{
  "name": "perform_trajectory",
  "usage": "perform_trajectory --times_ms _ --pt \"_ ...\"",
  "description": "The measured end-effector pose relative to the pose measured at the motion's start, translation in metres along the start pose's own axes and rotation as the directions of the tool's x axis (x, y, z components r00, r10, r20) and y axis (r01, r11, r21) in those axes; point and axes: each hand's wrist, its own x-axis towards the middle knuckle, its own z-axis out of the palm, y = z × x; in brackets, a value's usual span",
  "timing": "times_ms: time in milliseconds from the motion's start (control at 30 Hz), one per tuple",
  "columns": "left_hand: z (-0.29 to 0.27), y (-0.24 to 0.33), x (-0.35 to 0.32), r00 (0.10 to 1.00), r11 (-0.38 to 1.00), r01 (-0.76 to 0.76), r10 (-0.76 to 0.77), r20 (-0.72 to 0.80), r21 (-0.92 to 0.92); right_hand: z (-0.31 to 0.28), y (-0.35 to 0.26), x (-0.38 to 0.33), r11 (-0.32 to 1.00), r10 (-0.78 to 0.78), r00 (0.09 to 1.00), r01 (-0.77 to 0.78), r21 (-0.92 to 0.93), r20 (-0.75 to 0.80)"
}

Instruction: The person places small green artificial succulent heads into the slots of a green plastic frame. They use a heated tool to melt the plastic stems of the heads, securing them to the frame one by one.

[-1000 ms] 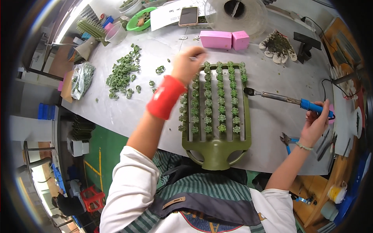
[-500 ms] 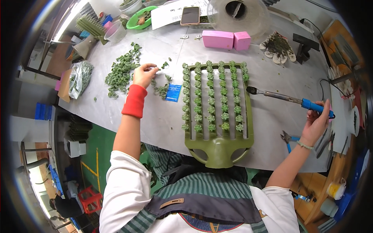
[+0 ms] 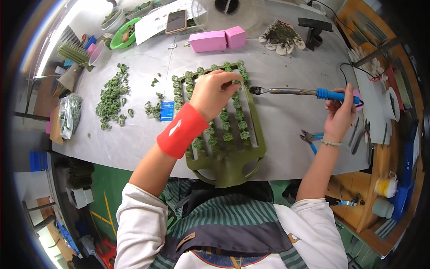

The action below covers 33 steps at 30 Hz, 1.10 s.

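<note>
My left hand [image 3: 215,92], with a red wristband, reaches over the green plastic rack [image 3: 260,134] near its far right columns. Thumb and fingertips are pinched on a small green artificial succulent, mostly hidden by the fingers. Rows of similar succulents [image 3: 227,136] sit along the rack's bars; my hand and wrist cover part of them. My right hand [image 3: 339,114] is closed round the blue handle of a soldering iron [image 3: 293,91]. Its dark, broad tip points left, just beside the rack's right edge and close to my left fingertips.
Loose succulents [image 3: 112,98] lie heaped on the table at left, some beside a blue card [image 3: 167,110]. Beyond the rack are pink blocks [image 3: 208,41], a phone [image 3: 176,21] and a soiled glove [image 3: 281,38]. Pliers [image 3: 310,140] lie near my right forearm.
My left hand has moved right, from beside the loose heap to over the rack's right columns. The iron stays in my right hand, its tip still by the rack. The whole view has shifted.
</note>
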Motion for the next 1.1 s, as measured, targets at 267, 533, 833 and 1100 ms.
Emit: perform_trajectory --times_ms 267,533,833,1100 --pt "0.032 -0.010 0.016 0.971 0.890 -0.191 0.232 -0.050 0.415 0.004 0.009 -0.001 0.998 0.027 1.000 -0.026 0.049 -0.008" --pt "0.039 -0.010 0.018 0.967 0.833 -0.232 0.255 0.024 0.502 0.009 0.015 -0.004 0.997 0.069 0.997 -0.070 0.040 0.037" --pt "0.028 -0.005 0.018 0.967 0.852 -0.243 0.252 0.044 0.463 -0.004 -0.006 -0.003 1.000 0.007 0.999 -0.008 -0.015 -0.050" --pt "-0.124 -0.162 -0.008 0.949 0.709 0.311 -0.203 -0.239 0.632 0.005 -0.012 -0.010 0.998 0.057 0.998 -0.057 -0.012 -0.033"
